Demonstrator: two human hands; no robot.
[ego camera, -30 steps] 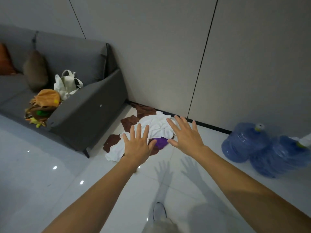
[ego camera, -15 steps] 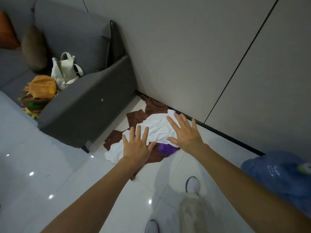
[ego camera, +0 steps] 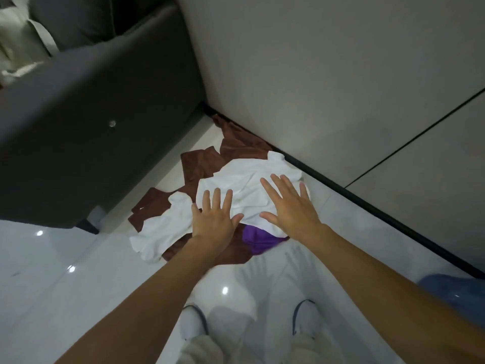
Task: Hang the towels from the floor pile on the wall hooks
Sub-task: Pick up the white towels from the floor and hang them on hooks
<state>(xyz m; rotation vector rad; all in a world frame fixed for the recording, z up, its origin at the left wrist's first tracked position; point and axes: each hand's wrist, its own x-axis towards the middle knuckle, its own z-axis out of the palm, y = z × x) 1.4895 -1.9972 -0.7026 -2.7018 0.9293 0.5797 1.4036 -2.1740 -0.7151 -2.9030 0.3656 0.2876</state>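
Several towels lie heaped on the glossy white tiled floor (ego camera: 52, 285), at the foot of the pale grey wall (ego camera: 315, 74). A crumpled white terry towel (ego camera: 252, 185) lies on top, flat brown towels (ego camera: 202, 164) spread beneath and behind it, and a fold of purple towel (ego camera: 259, 240) pokes out at the near edge.

Compared with half a second ago, the pile looks larger and closer. Both white shoes (ego camera: 193, 324) now stand side by side in view, where one was only partly seen.

The left hand (ego camera: 214, 222) and right hand (ego camera: 291, 208) remain spread flat, fingers straight and apart, palms down over the white towel and grasping nothing. Whether they touch the cloth cannot be told.

A dark grey fabric sofa (ego camera: 78, 127) stands just left of the pile. A black baseboard (ego camera: 367, 206) runs along the wall, and a blue plastic water bottle (ego camera: 456, 290) shows at the right edge.
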